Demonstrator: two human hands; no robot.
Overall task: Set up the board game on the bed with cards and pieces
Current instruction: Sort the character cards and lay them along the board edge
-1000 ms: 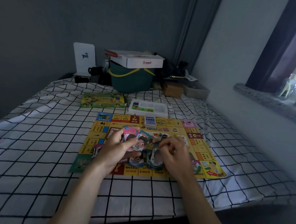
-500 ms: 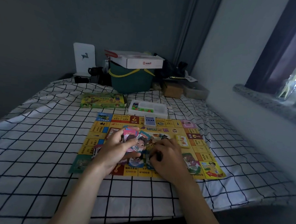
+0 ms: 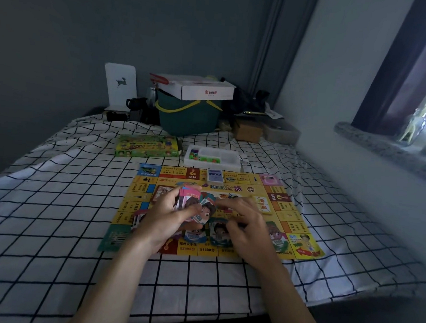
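Note:
A yellow game board lies flat on the checked bedsheet. My left hand grips a fanned bundle of paper notes and cards above the board's middle. My right hand hovers beside it with bent fingers reaching the bundle's right edge; its fingertips are hidden. Several notes lie in a row along the board's near side. On the board there are also a yellow card deck at the right and a blue deck at the far edge. Behind the board stands a white tray of coloured pieces.
The green game box lies left of the tray. At the head of the bed stand a green basket topped by a white carton, a cardboard box and a white deer stand. A stone windowsill juts out on the right.
My right hand set the yellow deck down on the board's right side, then came back to the bundle. My left hand kept holding the bundle almost still.

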